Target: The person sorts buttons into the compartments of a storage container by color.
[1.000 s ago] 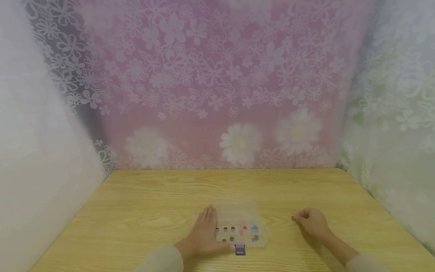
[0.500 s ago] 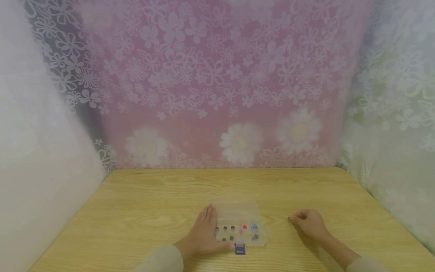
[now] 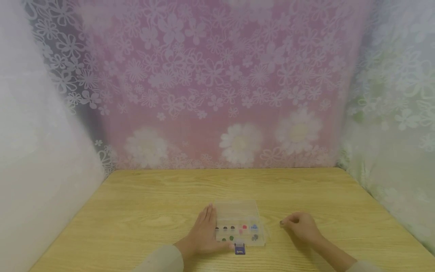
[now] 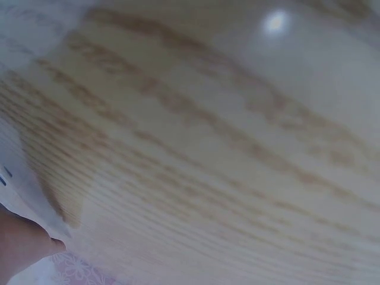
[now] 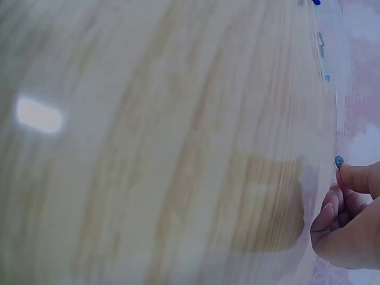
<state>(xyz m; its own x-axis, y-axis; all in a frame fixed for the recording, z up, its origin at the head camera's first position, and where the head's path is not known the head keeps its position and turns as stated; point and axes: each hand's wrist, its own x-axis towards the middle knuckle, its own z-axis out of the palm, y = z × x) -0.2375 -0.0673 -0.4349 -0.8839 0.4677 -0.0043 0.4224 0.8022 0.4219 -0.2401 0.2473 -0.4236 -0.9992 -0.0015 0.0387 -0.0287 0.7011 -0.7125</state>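
Observation:
A clear plastic compartment box [image 3: 262, 241] lies on the table with its lid [image 3: 236, 209] folded back. Small round pieces in black, green, red, blue and grey sit in its compartments. My left hand [image 3: 204, 234] rests along the box's left side, fingers straight, its thumb reaching along the front edge toward a dark blue clasp [image 3: 239, 249]. To the right of the box, my right hand [image 3: 304, 227] pinches a small dark round button [image 5: 339, 161] between thumb and forefinger. In the right wrist view the other fingers of that hand are curled.
The wood-grain table [image 3: 153, 189] stretches out around the box. A pink flowered cloth [image 3: 204, 94] hangs behind its far edge, with pale cloths at the left and right sides.
My right hand has moved left and slightly nearer to me with the button, closer to the box. The left hand has stayed in place at the box.

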